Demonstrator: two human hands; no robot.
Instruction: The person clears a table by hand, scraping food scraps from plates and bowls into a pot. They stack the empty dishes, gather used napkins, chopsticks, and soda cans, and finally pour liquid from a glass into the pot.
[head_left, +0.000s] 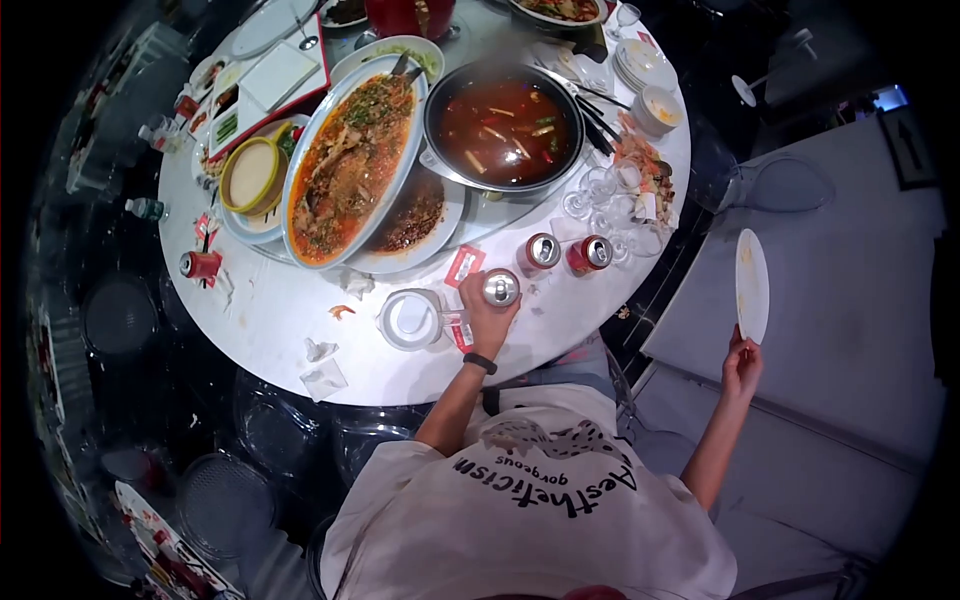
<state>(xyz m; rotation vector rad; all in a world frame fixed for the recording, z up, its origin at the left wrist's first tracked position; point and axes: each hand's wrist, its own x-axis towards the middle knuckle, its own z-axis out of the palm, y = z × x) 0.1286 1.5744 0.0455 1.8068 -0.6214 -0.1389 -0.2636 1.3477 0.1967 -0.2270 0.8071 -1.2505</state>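
Observation:
My left hand (487, 322), with a dark band at its wrist, is wrapped round a drink can (501, 287) at the table's near side. The can's silver top faces up and its side is mostly hidden. Away from the table, out to the right, my right hand (741, 367) grips a white plate (752, 290) by its lower edge. That plate is tilted nearly on edge, and orange smears mark it. Two red cans (541, 253) stand just right of my left hand. To its left is a clear pitcher (408, 320), and a red-and-white packet (463, 266) lies beyond.
On the round white table (385, 378) are a large oval fish platter (350, 165), a pot of red broth (503, 125) and a yellow-rimmed bowl (252, 175). Wine glasses (600, 200), food scraps (645, 165) and stacked plates (643, 65) crowd the right side. Chairs (275, 430) stand around.

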